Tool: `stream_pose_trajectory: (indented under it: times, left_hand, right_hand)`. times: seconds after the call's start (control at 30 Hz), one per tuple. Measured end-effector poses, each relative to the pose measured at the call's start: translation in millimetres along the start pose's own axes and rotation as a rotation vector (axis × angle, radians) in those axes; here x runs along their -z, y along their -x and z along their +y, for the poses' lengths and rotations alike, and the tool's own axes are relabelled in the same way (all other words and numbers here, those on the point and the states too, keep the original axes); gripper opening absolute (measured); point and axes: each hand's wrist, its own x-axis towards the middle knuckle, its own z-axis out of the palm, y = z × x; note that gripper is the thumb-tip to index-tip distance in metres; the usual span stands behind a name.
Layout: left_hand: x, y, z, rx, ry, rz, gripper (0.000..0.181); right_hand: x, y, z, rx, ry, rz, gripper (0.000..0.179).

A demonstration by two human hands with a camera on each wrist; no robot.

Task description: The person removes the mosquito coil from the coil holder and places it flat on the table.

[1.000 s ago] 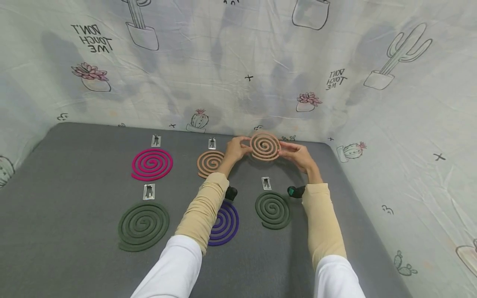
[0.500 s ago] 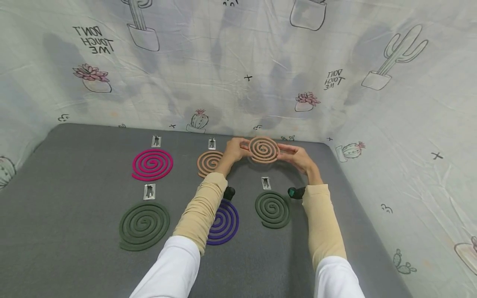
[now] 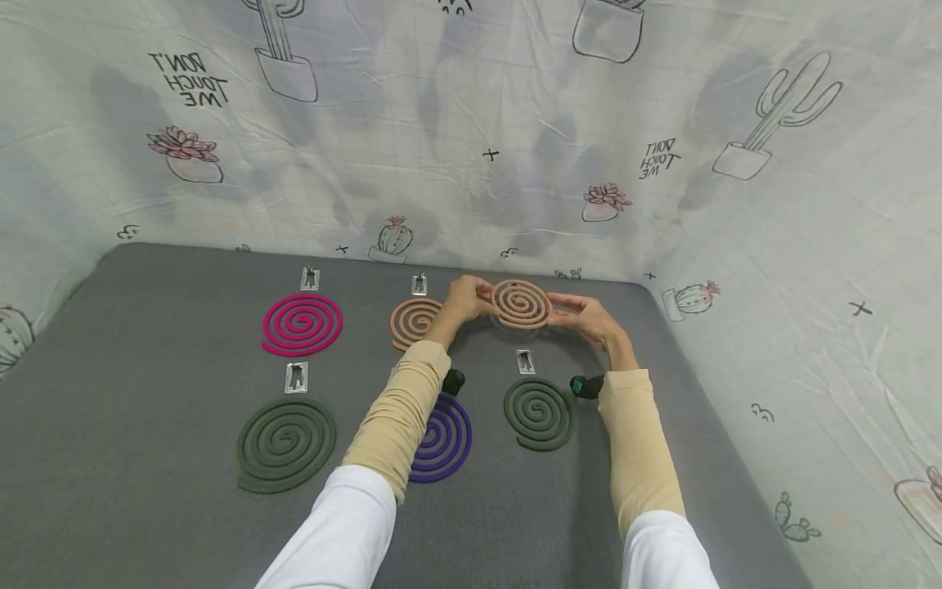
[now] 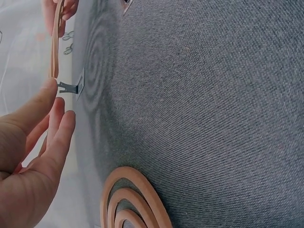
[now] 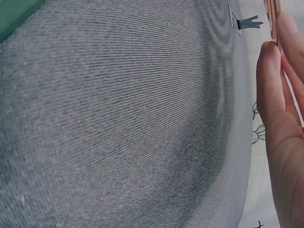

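Observation:
Both hands hold an orange-brown mosquito coil (image 3: 521,304) by its opposite edges, raised off the grey table near the back wall. My left hand (image 3: 465,299) pinches its left edge between thumb and fingers. On the right edge, my right hand (image 3: 589,317) does the same. Under the coil, a small metal coil stand (image 4: 71,88) rises from the table with its prong up; whether prong and coil touch I cannot tell. A second orange-brown mosquito coil (image 3: 412,321) lies flat beside my left wrist, partly hidden by it.
On the table (image 3: 147,393) lie a pink mosquito coil (image 3: 302,325), a large green one (image 3: 285,446), a smaller green one (image 3: 539,415) and a purple one (image 3: 446,442) partly behind my left sleeve. Metal stands, such as this one (image 3: 297,378), lie behind several coils. Patterned cloth (image 3: 486,204) hangs behind.
The held coil has come down a little toward the table and tilted flatter, with both hands lowering along with it. The coils on the table stay in place.

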Motion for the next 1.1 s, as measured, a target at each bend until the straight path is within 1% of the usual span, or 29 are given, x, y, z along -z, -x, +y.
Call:
stream_pose_trajectory:
  times: [0.1,0.17,0.2,0.23,0.27,0.3,0.33,0.4,0.43,0.47,0.5,0.53,0.63,0.73,0.77,0.83,1.1]
  left_hand:
    - [-2.2,-3.2,0.3,0.026,-0.022,-0.014,0.051]
    - [-3.8,-8.8,-1.0,0.047,-0.029,-0.037,0.053]
    - [-4.7,-9.2,-2.2,0.045,-0.034,-0.04,0.054]
    - [-6.6,-14.6,-5.3,0.047,-0.035,-0.048,0.056]
    - [-7.6,-15.4,-7.2,0.038,-0.037,-0.048,0.057]
    - [-12.5,-25.8,-17.0,0.007,-0.03,-0.037,0.059]
    - [-14.1,-29.9,-20.0,0.002,-0.034,-0.041,0.061]
    - [-16.3,-34.3,-23.2,-0.004,-0.043,-0.047,0.062]
    - [-16.8,-37.4,-23.6,0.007,-0.034,-0.06,0.063]
    - [-16.4,-35.0,-21.9,0.012,-0.034,-0.065,0.062]
    - [-17.0,-37.7,-21.8,0.022,-0.033,-0.073,0.063]
    - [-12.9,-28.2,-12.7,0.057,-0.039,-0.09,0.062]
    - [-11.8,-16.3,-5.7,0.051,-0.057,-0.069,0.058]
    - [-12.8,-7.8,-1.3,0.038,-0.1,-0.049,0.055]
    - [-13.7,-6.9,-0.8,0.034,-0.118,-0.044,0.054]
    - [-15.2,-5.7,0.4,0.04,-0.126,-0.047,0.054]
    - [-21.4,-7.5,0.5,0.054,-0.163,-0.048,0.059]
  right_hand:
    - [1.7,-3.2,6.0,-0.004,0.012,0.017,0.061]
    - [1.5,-3.1,7.6,-0.004,0.03,0.024,0.062]
    - [1.2,-2.8,8.0,-0.004,0.039,0.029,0.063]
    - [0.8,-2.6,8.3,-0.003,0.045,0.031,0.063]
    - [0.5,-2.2,8.5,0.0,0.054,0.03,0.064]
    - [0.2,-1.6,8.5,0.003,0.063,0.027,0.064]
    - [-0.1,-1.3,8.4,0.005,0.066,0.029,0.064]
    - [-0.5,-0.8,8.2,0.006,0.064,0.034,0.063]
    - [-0.5,-0.7,8.1,0.008,0.063,0.033,0.063]
    - [-0.4,-0.5,7.9,0.012,0.067,0.028,0.063]
    - [-0.5,-0.3,7.7,0.012,0.063,0.027,0.062]
    - [-0.5,-0.2,7.6,0.013,0.06,0.027,0.062]
    - [-0.4,0.4,7.5,0.02,0.065,0.015,0.061]
    - [-0.2,0.9,8.4,0.019,0.068,0.009,0.06]
    - [0.0,1.0,8.9,0.017,0.072,0.007,0.06]
    - [0.3,0.7,10.3,0.011,0.086,0.005,0.06]
    - [-0.5,-2.9,14.5,0.006,0.171,0.014,0.06]
